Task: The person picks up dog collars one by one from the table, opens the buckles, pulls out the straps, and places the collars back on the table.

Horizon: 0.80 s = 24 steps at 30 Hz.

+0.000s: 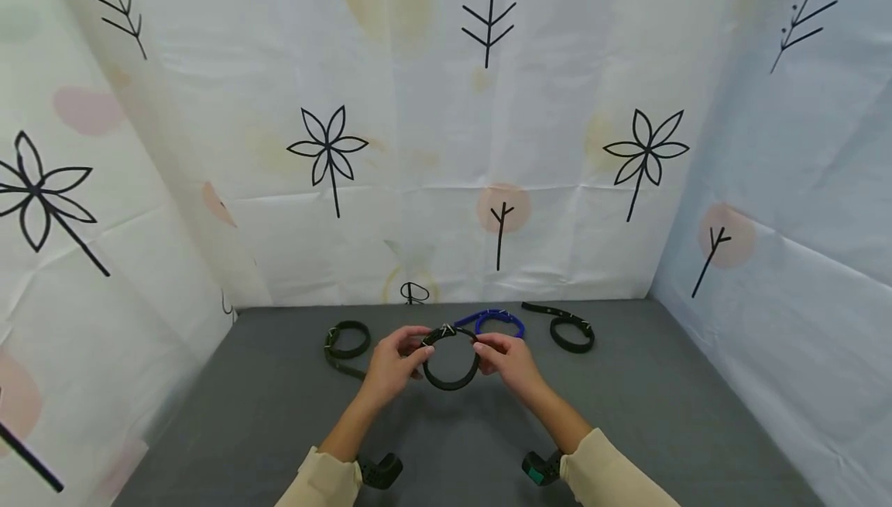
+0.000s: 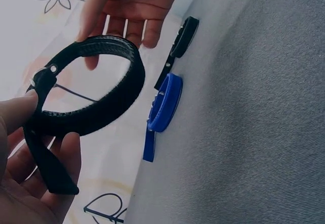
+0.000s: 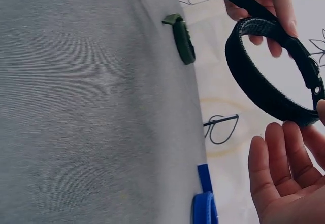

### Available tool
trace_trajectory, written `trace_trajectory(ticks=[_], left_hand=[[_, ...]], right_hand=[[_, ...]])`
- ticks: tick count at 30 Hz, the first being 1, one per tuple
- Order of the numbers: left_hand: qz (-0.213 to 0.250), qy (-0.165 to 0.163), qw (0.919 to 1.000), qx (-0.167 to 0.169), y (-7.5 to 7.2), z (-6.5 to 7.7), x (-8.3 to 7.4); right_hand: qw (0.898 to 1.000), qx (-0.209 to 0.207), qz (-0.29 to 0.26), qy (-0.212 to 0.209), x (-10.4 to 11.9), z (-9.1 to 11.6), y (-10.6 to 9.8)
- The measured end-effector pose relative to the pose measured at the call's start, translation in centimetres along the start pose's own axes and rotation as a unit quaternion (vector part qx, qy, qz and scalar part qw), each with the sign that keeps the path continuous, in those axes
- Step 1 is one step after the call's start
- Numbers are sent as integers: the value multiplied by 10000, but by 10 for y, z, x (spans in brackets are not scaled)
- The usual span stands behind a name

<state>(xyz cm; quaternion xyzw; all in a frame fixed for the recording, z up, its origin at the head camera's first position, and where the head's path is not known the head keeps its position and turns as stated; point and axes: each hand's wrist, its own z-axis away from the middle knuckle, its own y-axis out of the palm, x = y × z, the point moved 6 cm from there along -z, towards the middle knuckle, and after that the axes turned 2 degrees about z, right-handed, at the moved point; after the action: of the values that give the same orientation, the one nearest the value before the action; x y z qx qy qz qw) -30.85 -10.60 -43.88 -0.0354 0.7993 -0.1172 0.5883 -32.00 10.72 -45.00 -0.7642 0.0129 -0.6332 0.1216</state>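
A black buckled collar [image 1: 451, 388] is held up over the table, closed into a loop. My left hand [image 1: 392, 368] pinches it near the metal buckle [image 2: 38, 76], thumb on the strap and fingers behind. The strap's loose end [image 2: 51, 170] hangs over the left fingers in the left wrist view. On the other side of the loop, my right hand [image 1: 514, 368] pinches the band between thumb and fingertips; its other fingers [image 3: 259, 168] extend loosely in the right wrist view.
On the grey table [image 1: 293, 414] behind the hands lie a green collar [image 1: 348, 354] at left, a blue collar [image 1: 519, 325] in the middle and another black collar [image 1: 573, 350] at right. Patterned white cloth [image 1: 418, 244] encloses the back and sides.
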Motion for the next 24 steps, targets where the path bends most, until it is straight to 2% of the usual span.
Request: trace_trajectory(ticks=[6, 9, 12, 14, 17, 19, 22, 24], left_hand=[[-318, 141, 9994, 81, 6, 5, -4], [-646, 356, 9972, 92, 9, 7, -8], [-1211, 667, 9903, 118, 11, 9, -11], [-1652, 913, 9819, 132, 14, 10, -13], [-2134, 1284, 9684, 153, 18, 12, -16], [-2349, 1524, 9598, 171, 21, 14, -20], [-2492, 1748, 9523, 205, 25, 16, -24], [-2546, 1833, 9493, 195, 26, 17, -27]], right_hand=[[9995, 270, 86, -163, -1, 12, -2], [9984, 408, 244, -317, 1, 15, -3], [9959, 454, 548, -550, 5, 16, -2], [9919, 434, 869, -816, 11, 16, -1], [9778, 384, 1502, -1410, 23, 16, 1], [9614, 374, 1966, -1887, 32, 17, 4], [9328, 391, 2539, -2530, 44, 19, 10], [9187, 427, 2733, -2819, 49, 20, 14]])
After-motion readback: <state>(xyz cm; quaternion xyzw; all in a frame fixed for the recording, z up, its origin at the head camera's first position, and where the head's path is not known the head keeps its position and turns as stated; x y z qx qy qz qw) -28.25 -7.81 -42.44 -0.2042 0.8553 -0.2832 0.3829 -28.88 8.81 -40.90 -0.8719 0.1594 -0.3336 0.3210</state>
